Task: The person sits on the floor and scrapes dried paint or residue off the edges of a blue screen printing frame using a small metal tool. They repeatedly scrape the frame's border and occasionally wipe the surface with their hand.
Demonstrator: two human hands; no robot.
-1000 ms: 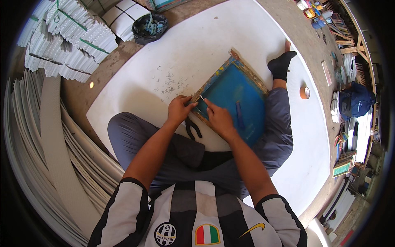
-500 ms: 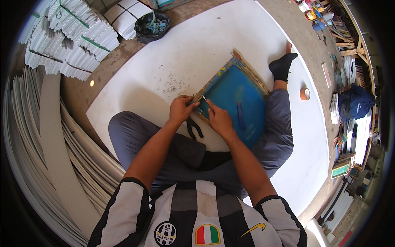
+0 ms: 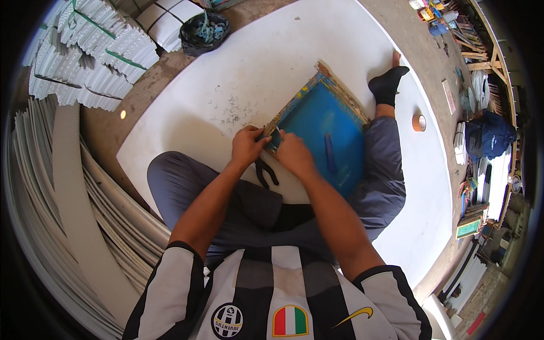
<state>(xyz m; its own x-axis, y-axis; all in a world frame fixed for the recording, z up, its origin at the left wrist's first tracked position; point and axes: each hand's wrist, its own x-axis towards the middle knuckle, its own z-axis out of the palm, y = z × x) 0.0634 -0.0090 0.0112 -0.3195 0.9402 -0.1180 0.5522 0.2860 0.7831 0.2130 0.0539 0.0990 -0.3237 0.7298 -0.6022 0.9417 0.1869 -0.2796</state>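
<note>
A wooden screen frame [image 3: 348,100] with blue mesh [image 3: 323,122] lies tilted across the white sheet, against my right leg. My left hand [image 3: 247,146] is closed on the frame's left edge, thumb and fingers pinching the wood. Just to its right, my right hand [image 3: 294,154] is closed around a thin tool [image 3: 278,131] whose bright tip points at the inner side of that same edge; its handle is hidden in my fist. A dark blue stick-like piece [image 3: 330,153] rests on the mesh. Black-handled pliers [image 3: 264,173] lie partly under the frame, below my left hand.
Tiny curved bits [image 3: 233,110] are scattered on the white sheet [image 3: 272,51] beyond my left hand. A brown tape roll [image 3: 419,123] stands to the right. A black bag [image 3: 204,34] and stacked white panels [image 3: 93,56] are at the far left.
My right hand has shifted slightly left and turned, bringing the tool closer to the frame's left edge. The left hand keeps its grip there. The whole view has moved a little.
</note>
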